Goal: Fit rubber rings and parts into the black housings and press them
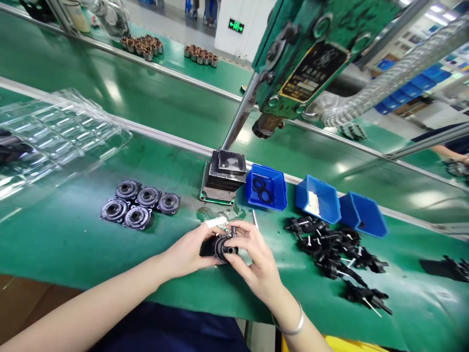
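A round black plastic pump housing [221,248] with short pipe stubs is held between both hands, just above the green bench. My left hand [185,253] is closed around its left side, with a white wrap [216,222] on one finger. Curled over the top and right side of the housing are the fingers of my right hand [255,254]. Part of the housing is hidden behind the fingers. Farther left on the bench, several round dark motor parts [137,216] with central hubs sit in a group.
A green press [293,63] rises behind the hands, above its metal block [226,171]. Blue bins [276,199] holding black rings and white pieces line the back. Black parts with white sticks [330,249] lie right. Clear plastic trays [66,132] stand left.
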`<state>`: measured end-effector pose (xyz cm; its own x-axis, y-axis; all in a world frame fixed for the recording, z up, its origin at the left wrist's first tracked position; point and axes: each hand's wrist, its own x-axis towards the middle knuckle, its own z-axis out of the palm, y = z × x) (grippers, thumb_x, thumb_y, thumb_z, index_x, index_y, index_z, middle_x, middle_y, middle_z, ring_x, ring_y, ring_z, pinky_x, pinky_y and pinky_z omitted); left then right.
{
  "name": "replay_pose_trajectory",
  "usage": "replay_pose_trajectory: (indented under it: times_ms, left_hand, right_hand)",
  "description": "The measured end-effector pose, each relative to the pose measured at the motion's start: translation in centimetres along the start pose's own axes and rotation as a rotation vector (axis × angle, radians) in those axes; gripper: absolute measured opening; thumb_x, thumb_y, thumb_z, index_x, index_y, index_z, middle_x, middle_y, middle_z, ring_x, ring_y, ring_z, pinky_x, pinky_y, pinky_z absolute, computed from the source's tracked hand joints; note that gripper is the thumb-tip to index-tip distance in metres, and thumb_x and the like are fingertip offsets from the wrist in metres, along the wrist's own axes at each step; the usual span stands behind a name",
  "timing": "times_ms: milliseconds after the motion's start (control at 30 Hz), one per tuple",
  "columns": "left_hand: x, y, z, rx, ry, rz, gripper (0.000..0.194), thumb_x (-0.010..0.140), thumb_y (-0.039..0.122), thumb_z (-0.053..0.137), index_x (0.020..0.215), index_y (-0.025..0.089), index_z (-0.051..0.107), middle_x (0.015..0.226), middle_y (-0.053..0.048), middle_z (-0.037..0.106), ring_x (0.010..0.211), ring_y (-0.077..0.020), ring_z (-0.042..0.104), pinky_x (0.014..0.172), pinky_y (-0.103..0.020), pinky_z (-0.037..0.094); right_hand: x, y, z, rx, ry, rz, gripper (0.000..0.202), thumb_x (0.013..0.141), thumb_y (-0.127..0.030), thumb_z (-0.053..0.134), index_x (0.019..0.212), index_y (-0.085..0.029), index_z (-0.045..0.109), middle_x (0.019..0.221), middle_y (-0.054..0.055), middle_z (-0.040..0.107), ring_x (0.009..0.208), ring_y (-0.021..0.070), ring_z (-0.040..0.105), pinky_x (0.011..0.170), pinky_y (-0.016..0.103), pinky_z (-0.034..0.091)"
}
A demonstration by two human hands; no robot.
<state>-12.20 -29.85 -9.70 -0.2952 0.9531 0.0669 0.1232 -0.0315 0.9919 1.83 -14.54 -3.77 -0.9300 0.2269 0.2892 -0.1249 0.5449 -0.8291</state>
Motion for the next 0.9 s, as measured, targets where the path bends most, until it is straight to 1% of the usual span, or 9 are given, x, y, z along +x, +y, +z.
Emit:
replay_pose_trajectory:
  times_ms: [167,267,333,433,633,733,800,833,900]
  left_hand:
    - [-0.2,-0.4,0.2,0.094,0.046,0.010,0.065,0.080,0.020,0.076,0.134,0.021,0.041,0.128,-0.013,0.063,0.120,-0.0278,0.063,0.102,-0.043,0.054]
    - [-0.4,-0.8,0.4,0.199,0.072,0.081,0.067,0.081,0.019,0.074,0.138,0.021,0.040,0.131,-0.014,0.061,0.124,-0.0280,0.061,0.105,-0.044,0.052]
    - [-0.5,-0.8,0.4,0.274,0.085,0.146,0.062,0.082,0.019,0.073,0.137,0.022,0.043,0.133,-0.013,0.059,0.126,-0.0278,0.059,0.107,-0.044,0.050]
    - [-0.5,-0.8,0.4,0.324,0.069,0.208,0.052,0.084,0.017,0.070,0.131,0.023,0.048,0.130,-0.011,0.059,0.122,-0.0249,0.060,0.103,-0.040,0.052]
    - [-0.3,-1.0,0.6,0.316,0.085,0.210,0.044,0.083,0.015,0.071,0.122,0.022,0.052,0.121,-0.009,0.061,0.114,-0.0215,0.062,0.097,-0.036,0.054]
    - [-0.3,0.5,0.5,0.337,0.108,0.211,0.041,0.082,0.016,0.073,0.119,0.021,0.056,0.115,-0.008,0.064,0.109,-0.0211,0.063,0.095,-0.035,0.055]
    - [0.2,2.7,-0.5,0.337,0.129,0.224,0.042,0.081,0.019,0.075,0.120,0.022,0.058,0.113,-0.007,0.065,0.107,-0.0208,0.065,0.094,-0.033,0.056]
    - [0.7,4.1,-1.3,0.335,0.151,0.236,0.043,0.081,0.022,0.076,0.120,0.023,0.059,0.114,-0.007,0.066,0.107,-0.0209,0.065,0.094,-0.033,0.055]
    - [2.5,6.9,-3.4,0.333,0.230,0.282,0.045,0.081,0.026,0.078,0.122,0.024,0.060,0.118,-0.007,0.066,0.111,-0.0218,0.064,0.098,-0.035,0.054]
  right_hand:
    - [-0.9,1.3,1.0,0.027,0.017,0.126,0.035,0.093,-0.022,0.067,0.124,-0.031,0.053,0.131,0.011,0.054,0.128,0.0277,0.052,0.107,0.050,0.048]
    - [-1.7,2.2,1.7,0.069,0.033,0.155,0.038,0.093,-0.023,0.066,0.126,-0.030,0.049,0.134,0.012,0.051,0.130,0.0266,0.051,0.107,0.048,0.049]
    - [-2.0,2.5,2.0,0.071,0.055,0.162,0.037,0.094,-0.023,0.066,0.126,-0.030,0.048,0.135,0.012,0.050,0.130,0.0268,0.051,0.107,0.048,0.049]
    - [-2.2,2.7,2.2,0.047,0.070,0.154,0.034,0.094,-0.023,0.066,0.123,-0.029,0.049,0.135,0.012,0.050,0.131,0.0273,0.050,0.108,0.051,0.047]
    - [-2.1,2.7,2.5,0.056,0.067,0.140,0.036,0.095,-0.025,0.066,0.125,-0.031,0.048,0.134,0.011,0.051,0.131,0.0265,0.049,0.108,0.050,0.048]
    - [-1.1,1.7,0.4,0.026,0.009,0.118,0.047,0.092,-0.031,0.070,0.133,-0.031,0.046,0.137,0.011,0.050,0.134,0.0282,0.048,0.112,0.051,0.045]
    - [0.8,0.0,-2.7,-0.035,0.032,0.059,0.052,0.092,-0.036,0.070,0.138,-0.029,0.046,0.140,0.012,0.049,0.134,0.0300,0.048,0.114,0.053,0.043]
    - [2.1,-1.1,-4.6,-0.073,0.100,0.008,0.051,0.093,-0.037,0.068,0.139,-0.029,0.047,0.140,0.012,0.050,0.133,0.0301,0.049,0.114,0.052,0.043]
    - [5.7,-3.9,-8.8,-0.151,0.333,-0.149,0.045,0.095,-0.035,0.066,0.137,-0.029,0.051,0.137,0.011,0.052,0.129,0.0282,0.054,0.112,0.049,0.046]
